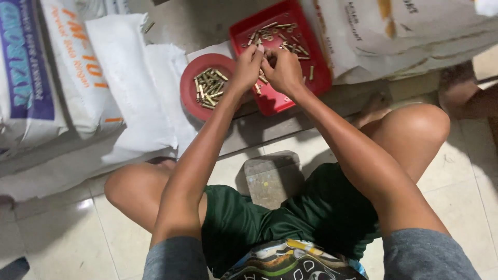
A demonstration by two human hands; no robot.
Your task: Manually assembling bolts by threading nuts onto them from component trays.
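Observation:
My left hand and my right hand meet fingertip to fingertip above a red rectangular tray. They pinch a small brass-coloured metal piece between them. Several similar small brass pins and rings lie scattered in the tray. To the left of the tray sits a round red dish holding a pile of the same brass pins, just under my left wrist.
White woven sacks lean at the left and more lie at the upper right. I sit low with knees apart over a tiled floor. A small block stands between my legs. Another person's foot shows at the right.

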